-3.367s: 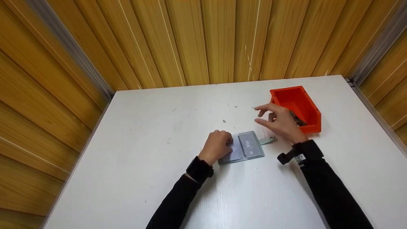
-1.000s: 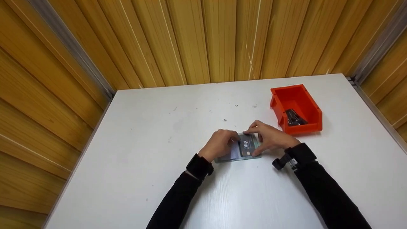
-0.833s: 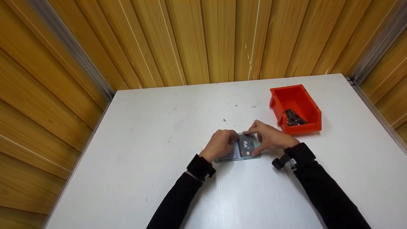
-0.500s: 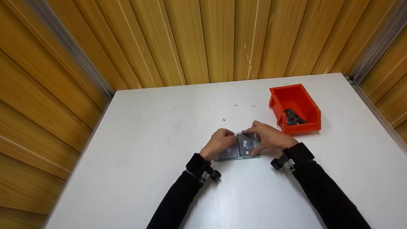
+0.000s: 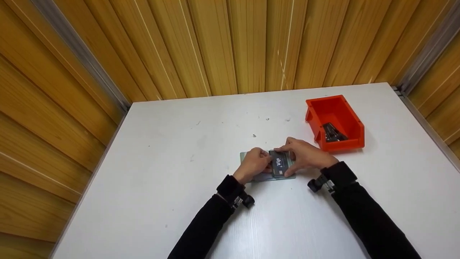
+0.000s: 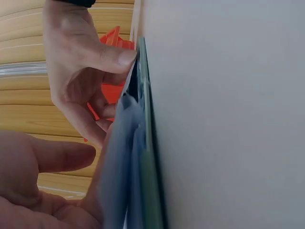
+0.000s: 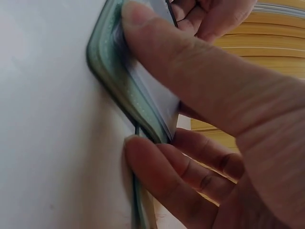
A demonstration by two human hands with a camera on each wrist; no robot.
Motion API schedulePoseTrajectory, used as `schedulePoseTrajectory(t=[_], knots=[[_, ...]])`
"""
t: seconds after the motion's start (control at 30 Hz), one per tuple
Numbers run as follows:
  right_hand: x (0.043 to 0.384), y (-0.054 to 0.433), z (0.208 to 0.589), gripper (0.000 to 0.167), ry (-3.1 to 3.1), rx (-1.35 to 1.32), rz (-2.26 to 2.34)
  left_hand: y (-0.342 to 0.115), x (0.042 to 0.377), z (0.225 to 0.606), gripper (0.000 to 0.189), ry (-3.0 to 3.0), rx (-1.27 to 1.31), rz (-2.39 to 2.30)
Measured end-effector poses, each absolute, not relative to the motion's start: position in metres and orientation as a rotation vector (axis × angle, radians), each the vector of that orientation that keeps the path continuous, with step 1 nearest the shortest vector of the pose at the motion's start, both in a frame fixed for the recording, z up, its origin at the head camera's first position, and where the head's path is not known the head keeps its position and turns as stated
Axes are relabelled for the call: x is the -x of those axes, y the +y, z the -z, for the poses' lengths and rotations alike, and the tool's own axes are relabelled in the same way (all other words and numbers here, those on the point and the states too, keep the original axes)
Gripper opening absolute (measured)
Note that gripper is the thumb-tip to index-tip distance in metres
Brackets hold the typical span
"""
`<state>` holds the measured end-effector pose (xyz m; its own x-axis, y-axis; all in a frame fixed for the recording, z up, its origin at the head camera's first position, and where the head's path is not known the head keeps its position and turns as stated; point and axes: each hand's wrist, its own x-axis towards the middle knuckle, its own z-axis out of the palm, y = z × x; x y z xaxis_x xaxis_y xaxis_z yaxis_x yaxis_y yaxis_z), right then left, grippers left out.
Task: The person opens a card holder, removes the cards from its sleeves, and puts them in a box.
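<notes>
A light green card holder (image 5: 243,155) with clear sleeves lies on the white table. On its right half is a dark card (image 5: 278,163) printed "Vip". My right hand (image 5: 307,154) grips the card by opposite edges, thumb (image 7: 143,21) over the holder's corner and index fingertip at the far edge. My left hand (image 5: 254,163) bends over the holder's left half, fingertips right at the card's left edge. In the left wrist view, a translucent sleeve (image 6: 116,162) stands lifted off the green cover, and the left thumb (image 6: 66,156) is apart from it. I cannot tell whether the left fingers pinch the sleeve.
An orange-red bin (image 5: 314,124) stands behind the right hand, with several dark metal pieces (image 5: 333,133) in it. Wood-look panels (image 5: 230,46) wall off the back and sides of the table. The holder's strap (image 7: 137,195) sticks out under the right fingers.
The right hand came from beside the bin onto the holder and now holds the card there. Within the last half second the left hand shifted slightly right, baring green cover at the holder's left.
</notes>
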<state>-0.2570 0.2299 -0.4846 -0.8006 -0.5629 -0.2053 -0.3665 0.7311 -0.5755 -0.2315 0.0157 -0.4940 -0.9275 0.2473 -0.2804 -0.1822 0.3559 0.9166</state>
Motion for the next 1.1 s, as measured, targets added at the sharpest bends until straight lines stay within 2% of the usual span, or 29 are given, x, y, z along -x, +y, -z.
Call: schedulePoseTrajectory(t=[0.63, 1.1], knots=[[0.256, 0.228, 0.487, 0.088, 2.558, 0.711, 0.726, 0.005, 0.234, 0.499, 0.017, 2.18, -0.13, -1.661], [0.257, 0.231, 0.486, 0.087, 2.56, 0.692, 0.728, -0.026, 0.25, 0.488, 0.011, 2.111, -0.115, -1.595]])
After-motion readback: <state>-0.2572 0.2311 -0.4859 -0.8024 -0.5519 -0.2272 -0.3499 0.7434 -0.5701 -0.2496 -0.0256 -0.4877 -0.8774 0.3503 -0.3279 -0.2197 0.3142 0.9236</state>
